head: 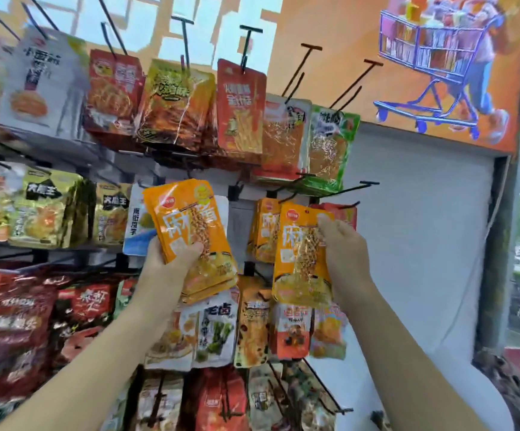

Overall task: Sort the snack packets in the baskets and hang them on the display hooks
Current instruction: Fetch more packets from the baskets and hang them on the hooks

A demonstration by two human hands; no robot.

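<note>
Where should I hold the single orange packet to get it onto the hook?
Pinch the single orange packet at its flat upper right edge, coming from the right, as the right hand does. It hangs upright with the filled part below, so a high grip likely keeps the top steady for the hook above. The left hand holds the stack.

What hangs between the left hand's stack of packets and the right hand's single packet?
In the head view, a bunch of hanging orange packets, with a bare strip of panel.
</note>
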